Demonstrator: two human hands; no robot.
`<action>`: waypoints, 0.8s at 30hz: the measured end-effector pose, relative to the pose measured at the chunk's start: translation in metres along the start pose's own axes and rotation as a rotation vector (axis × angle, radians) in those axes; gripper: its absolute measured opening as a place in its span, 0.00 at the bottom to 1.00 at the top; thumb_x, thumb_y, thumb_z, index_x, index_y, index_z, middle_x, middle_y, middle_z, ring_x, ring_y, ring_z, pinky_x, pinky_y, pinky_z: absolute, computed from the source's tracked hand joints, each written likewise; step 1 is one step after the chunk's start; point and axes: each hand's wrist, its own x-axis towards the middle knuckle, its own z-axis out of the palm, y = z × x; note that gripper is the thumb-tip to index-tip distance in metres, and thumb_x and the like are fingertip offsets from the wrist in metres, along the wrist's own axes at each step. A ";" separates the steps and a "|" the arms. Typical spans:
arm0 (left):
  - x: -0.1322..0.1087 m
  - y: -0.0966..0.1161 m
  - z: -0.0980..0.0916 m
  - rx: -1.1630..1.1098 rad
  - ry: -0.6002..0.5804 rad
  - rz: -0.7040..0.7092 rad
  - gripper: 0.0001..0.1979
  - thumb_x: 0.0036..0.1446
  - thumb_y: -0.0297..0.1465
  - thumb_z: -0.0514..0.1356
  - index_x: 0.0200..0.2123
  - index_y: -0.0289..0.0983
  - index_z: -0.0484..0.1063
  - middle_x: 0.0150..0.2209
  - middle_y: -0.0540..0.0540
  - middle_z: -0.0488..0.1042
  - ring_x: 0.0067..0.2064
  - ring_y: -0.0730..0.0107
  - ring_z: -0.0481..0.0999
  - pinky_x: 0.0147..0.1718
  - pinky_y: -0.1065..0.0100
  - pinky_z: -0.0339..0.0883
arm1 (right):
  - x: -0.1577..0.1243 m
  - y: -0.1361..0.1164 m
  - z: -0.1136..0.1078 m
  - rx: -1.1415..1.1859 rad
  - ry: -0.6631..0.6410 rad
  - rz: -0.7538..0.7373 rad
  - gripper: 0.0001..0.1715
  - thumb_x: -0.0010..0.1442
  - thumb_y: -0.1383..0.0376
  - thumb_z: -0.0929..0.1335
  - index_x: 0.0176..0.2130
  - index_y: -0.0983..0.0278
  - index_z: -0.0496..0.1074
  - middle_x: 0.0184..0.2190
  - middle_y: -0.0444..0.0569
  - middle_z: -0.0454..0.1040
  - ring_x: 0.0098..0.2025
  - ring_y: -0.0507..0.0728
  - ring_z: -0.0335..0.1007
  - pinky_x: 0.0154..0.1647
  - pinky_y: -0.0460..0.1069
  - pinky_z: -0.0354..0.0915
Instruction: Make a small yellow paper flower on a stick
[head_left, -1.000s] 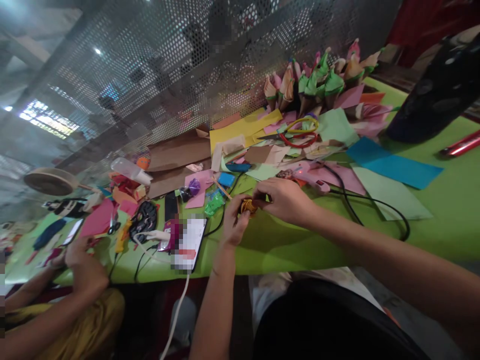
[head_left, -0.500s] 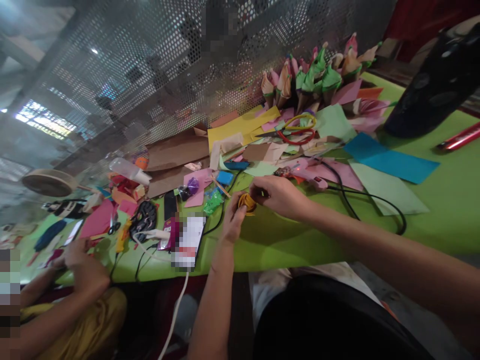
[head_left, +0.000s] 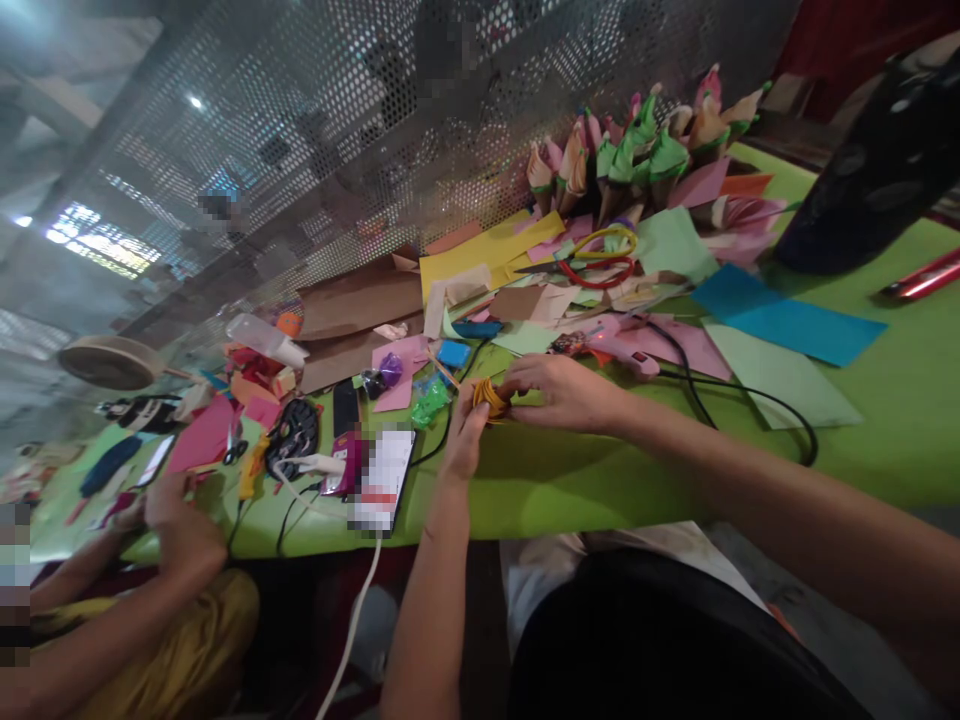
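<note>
A small orange-yellow coiled piece (head_left: 489, 399) is held above the green table cover (head_left: 577, 480). My left hand (head_left: 465, 435) is closed round its left side, with the thumb in front. My right hand (head_left: 551, 392) has its fingers bent at the coil's right side, touching or very near it; the fingertips are partly hidden. Just behind my right hand lies a pink glue gun (head_left: 619, 345) with a black cord. Left of my left hand are a green plastic packet (head_left: 429, 402) and a phone (head_left: 384, 480) on a white cable.
Scissors (head_left: 600, 262) rest on paper scraps behind my hands. Paper cones (head_left: 615, 165) stand at the back right, near a dark bottle (head_left: 862, 170). Blue paper (head_left: 787, 315) lies to the right. Another person's hands (head_left: 176, 510) are at the left, near a yellow glue gun (head_left: 253, 468).
My right hand's fingers have shifted at the coil, and the coil looks slightly turned. The whole view has moved a little.
</note>
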 end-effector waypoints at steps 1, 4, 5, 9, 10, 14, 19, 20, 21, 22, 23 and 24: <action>0.000 0.001 0.000 -0.006 -0.001 -0.002 0.16 0.59 0.44 0.58 0.44 0.40 0.72 0.40 0.46 0.72 0.44 0.62 0.71 0.48 0.62 0.66 | 0.000 0.001 0.000 -0.006 0.008 0.002 0.07 0.60 0.67 0.69 0.38 0.63 0.80 0.34 0.50 0.77 0.37 0.56 0.73 0.40 0.49 0.66; 0.001 0.004 0.002 0.001 0.005 -0.011 0.16 0.59 0.45 0.58 0.43 0.39 0.71 0.39 0.46 0.71 0.43 0.62 0.70 0.47 0.62 0.66 | 0.000 0.002 0.002 -0.021 0.029 0.011 0.07 0.61 0.66 0.70 0.37 0.64 0.80 0.34 0.51 0.77 0.37 0.56 0.73 0.40 0.49 0.66; 0.001 0.004 0.002 0.006 0.007 -0.012 0.16 0.59 0.45 0.58 0.43 0.39 0.71 0.39 0.46 0.71 0.43 0.62 0.70 0.47 0.62 0.66 | 0.000 0.002 0.003 -0.022 0.036 0.014 0.07 0.60 0.66 0.71 0.37 0.64 0.81 0.34 0.51 0.78 0.37 0.56 0.73 0.41 0.49 0.66; 0.001 0.005 0.002 0.003 0.009 -0.020 0.17 0.59 0.46 0.58 0.43 0.39 0.71 0.39 0.47 0.71 0.43 0.63 0.69 0.47 0.63 0.66 | -0.001 0.003 0.003 -0.011 0.039 0.016 0.07 0.61 0.68 0.71 0.37 0.63 0.81 0.37 0.52 0.78 0.40 0.57 0.74 0.44 0.50 0.68; 0.001 0.004 0.002 -0.001 0.007 -0.026 0.17 0.59 0.47 0.58 0.42 0.39 0.71 0.39 0.47 0.71 0.43 0.63 0.69 0.46 0.63 0.66 | -0.001 0.004 0.003 -0.007 0.035 0.012 0.07 0.61 0.68 0.71 0.37 0.62 0.81 0.37 0.52 0.78 0.40 0.57 0.74 0.45 0.50 0.68; 0.002 0.000 0.001 -0.022 0.014 -0.045 0.19 0.58 0.48 0.58 0.43 0.40 0.70 0.40 0.46 0.71 0.43 0.63 0.70 0.46 0.63 0.65 | -0.001 0.002 0.001 0.007 0.038 -0.004 0.08 0.62 0.68 0.70 0.39 0.61 0.81 0.38 0.51 0.79 0.42 0.57 0.74 0.46 0.51 0.68; 0.004 -0.007 0.000 -0.010 0.099 -0.047 0.18 0.58 0.47 0.58 0.43 0.41 0.70 0.40 0.47 0.72 0.43 0.64 0.70 0.44 0.64 0.66 | -0.001 -0.006 -0.004 -0.003 0.164 0.026 0.11 0.59 0.69 0.72 0.44 0.63 0.79 0.38 0.52 0.78 0.42 0.59 0.73 0.43 0.50 0.67; 0.004 -0.007 0.000 -0.009 0.115 -0.051 0.17 0.59 0.47 0.57 0.42 0.41 0.70 0.39 0.48 0.71 0.41 0.65 0.70 0.43 0.65 0.66 | -0.001 -0.007 -0.004 0.004 0.179 0.020 0.09 0.59 0.69 0.71 0.42 0.63 0.79 0.38 0.52 0.78 0.42 0.58 0.73 0.43 0.50 0.67; 0.004 -0.008 0.000 -0.008 0.127 -0.053 0.17 0.59 0.47 0.57 0.42 0.41 0.70 0.38 0.48 0.71 0.41 0.65 0.70 0.42 0.65 0.66 | -0.001 -0.007 -0.003 0.012 0.181 0.010 0.07 0.60 0.69 0.71 0.40 0.63 0.80 0.37 0.52 0.78 0.41 0.58 0.73 0.43 0.50 0.67; 0.004 -0.007 0.000 -0.007 0.136 -0.050 0.17 0.59 0.48 0.57 0.41 0.40 0.70 0.38 0.48 0.71 0.40 0.66 0.69 0.42 0.65 0.66 | -0.001 -0.007 -0.002 0.016 0.175 -0.001 0.06 0.60 0.70 0.71 0.39 0.63 0.80 0.36 0.51 0.78 0.41 0.57 0.73 0.43 0.49 0.66; 0.004 -0.007 0.001 -0.003 0.140 -0.042 0.17 0.60 0.48 0.57 0.41 0.40 0.70 0.38 0.48 0.71 0.40 0.66 0.69 0.42 0.66 0.66 | -0.002 -0.006 0.000 0.014 0.169 -0.006 0.06 0.61 0.69 0.70 0.38 0.63 0.80 0.36 0.51 0.77 0.40 0.57 0.73 0.42 0.49 0.66; 0.004 -0.006 0.001 0.006 0.141 -0.032 0.17 0.60 0.47 0.57 0.41 0.40 0.70 0.38 0.48 0.71 0.41 0.66 0.70 0.42 0.65 0.66 | -0.002 -0.005 0.003 0.005 0.166 -0.003 0.07 0.61 0.69 0.70 0.38 0.62 0.80 0.36 0.51 0.77 0.40 0.57 0.73 0.42 0.49 0.66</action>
